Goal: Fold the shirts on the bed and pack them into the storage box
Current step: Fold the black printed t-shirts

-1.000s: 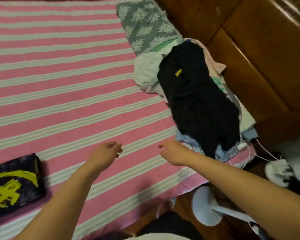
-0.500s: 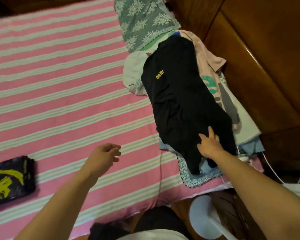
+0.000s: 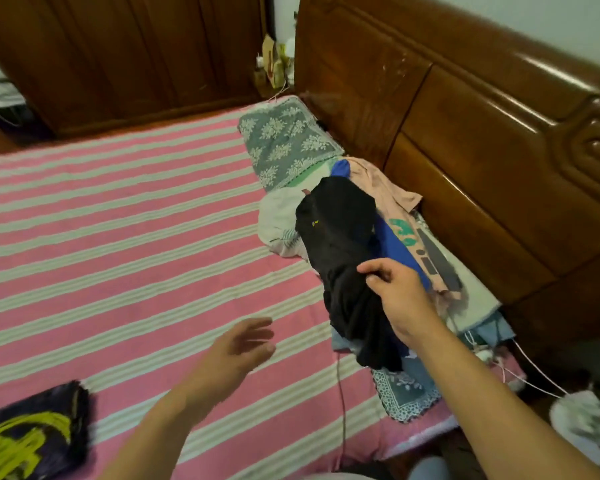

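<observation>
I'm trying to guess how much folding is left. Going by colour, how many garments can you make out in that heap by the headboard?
Black shirt, pinched by the right hand: 1
Blue garment: 1
Pink shirt with a teal print: 1
White garment: 1
Pale blue garment at the bottom: 1
Total: 5 distinguishable; more may be hidden underneath.

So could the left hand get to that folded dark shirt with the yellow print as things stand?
Probably yes. The left hand hovers open and holds nothing, and only bare striped bedsheet lies between it and the folded shirt at the bed's near corner.
</observation>
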`<action>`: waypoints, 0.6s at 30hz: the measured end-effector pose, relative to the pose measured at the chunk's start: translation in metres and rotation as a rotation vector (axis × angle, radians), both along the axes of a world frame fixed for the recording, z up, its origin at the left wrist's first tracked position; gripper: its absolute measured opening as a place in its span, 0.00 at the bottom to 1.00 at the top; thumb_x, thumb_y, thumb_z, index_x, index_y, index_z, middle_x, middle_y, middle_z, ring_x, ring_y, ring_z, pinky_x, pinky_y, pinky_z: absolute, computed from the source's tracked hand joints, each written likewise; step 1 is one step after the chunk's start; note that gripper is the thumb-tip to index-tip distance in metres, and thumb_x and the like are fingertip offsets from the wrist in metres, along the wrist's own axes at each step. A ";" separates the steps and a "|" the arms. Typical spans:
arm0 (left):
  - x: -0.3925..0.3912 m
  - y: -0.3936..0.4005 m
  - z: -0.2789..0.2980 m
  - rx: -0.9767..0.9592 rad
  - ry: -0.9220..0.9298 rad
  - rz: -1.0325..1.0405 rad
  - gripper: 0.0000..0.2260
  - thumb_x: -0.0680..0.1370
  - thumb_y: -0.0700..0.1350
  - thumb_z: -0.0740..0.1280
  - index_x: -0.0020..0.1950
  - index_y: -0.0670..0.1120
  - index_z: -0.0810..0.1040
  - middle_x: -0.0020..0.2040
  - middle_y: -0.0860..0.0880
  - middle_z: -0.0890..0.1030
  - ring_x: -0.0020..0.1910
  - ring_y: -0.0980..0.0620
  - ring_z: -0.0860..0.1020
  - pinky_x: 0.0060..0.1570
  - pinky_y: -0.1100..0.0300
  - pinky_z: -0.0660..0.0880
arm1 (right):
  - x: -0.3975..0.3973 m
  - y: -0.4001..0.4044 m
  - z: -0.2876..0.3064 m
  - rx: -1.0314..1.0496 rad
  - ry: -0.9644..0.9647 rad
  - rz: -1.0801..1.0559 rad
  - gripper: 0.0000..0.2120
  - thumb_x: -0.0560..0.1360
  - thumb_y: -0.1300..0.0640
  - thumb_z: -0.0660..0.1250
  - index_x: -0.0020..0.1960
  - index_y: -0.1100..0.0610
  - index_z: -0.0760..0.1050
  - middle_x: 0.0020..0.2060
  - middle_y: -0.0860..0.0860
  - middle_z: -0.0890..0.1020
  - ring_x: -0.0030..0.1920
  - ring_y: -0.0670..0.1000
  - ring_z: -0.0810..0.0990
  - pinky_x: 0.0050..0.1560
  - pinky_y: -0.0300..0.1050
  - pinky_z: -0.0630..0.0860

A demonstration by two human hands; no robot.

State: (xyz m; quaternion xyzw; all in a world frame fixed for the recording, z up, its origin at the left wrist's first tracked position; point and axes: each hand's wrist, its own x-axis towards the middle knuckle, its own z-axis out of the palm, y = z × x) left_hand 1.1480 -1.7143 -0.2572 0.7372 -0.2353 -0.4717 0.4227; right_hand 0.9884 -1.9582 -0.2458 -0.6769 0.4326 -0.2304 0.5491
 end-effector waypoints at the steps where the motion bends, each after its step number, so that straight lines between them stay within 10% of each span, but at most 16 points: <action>1: 0.001 0.003 0.008 -0.037 -0.051 -0.100 0.28 0.75 0.58 0.74 0.73 0.66 0.69 0.69 0.63 0.76 0.66 0.63 0.75 0.68 0.57 0.72 | 0.013 0.019 0.019 0.002 -0.064 0.039 0.16 0.79 0.70 0.63 0.48 0.51 0.82 0.48 0.47 0.85 0.52 0.43 0.82 0.51 0.34 0.75; 5: -0.013 0.017 0.032 -0.247 -0.244 -0.220 0.37 0.76 0.54 0.75 0.79 0.64 0.59 0.73 0.70 0.68 0.68 0.72 0.67 0.64 0.70 0.68 | 0.063 0.092 0.069 -0.032 -0.242 0.124 0.15 0.80 0.69 0.63 0.51 0.50 0.81 0.52 0.45 0.84 0.55 0.40 0.81 0.56 0.33 0.76; 8: 0.004 0.049 0.039 -0.338 -0.351 0.068 0.11 0.81 0.39 0.67 0.60 0.51 0.82 0.50 0.54 0.85 0.49 0.56 0.84 0.54 0.49 0.79 | 0.087 0.124 0.081 0.042 -0.302 0.099 0.15 0.79 0.69 0.63 0.56 0.51 0.80 0.55 0.49 0.84 0.58 0.45 0.81 0.55 0.35 0.76; 13: 0.035 0.105 0.095 -0.359 -0.213 0.237 0.10 0.83 0.51 0.64 0.51 0.46 0.81 0.48 0.43 0.84 0.49 0.44 0.83 0.57 0.39 0.78 | 0.103 0.153 0.079 0.544 -0.405 0.073 0.21 0.77 0.75 0.63 0.67 0.61 0.76 0.58 0.58 0.81 0.56 0.56 0.81 0.61 0.49 0.78; 18: 0.044 0.115 0.143 -0.344 -0.039 0.260 0.10 0.86 0.43 0.58 0.54 0.39 0.75 0.46 0.42 0.80 0.45 0.47 0.81 0.47 0.48 0.78 | 0.111 0.191 0.057 0.536 -0.074 0.379 0.12 0.80 0.64 0.66 0.63 0.62 0.78 0.55 0.60 0.84 0.49 0.52 0.82 0.48 0.45 0.81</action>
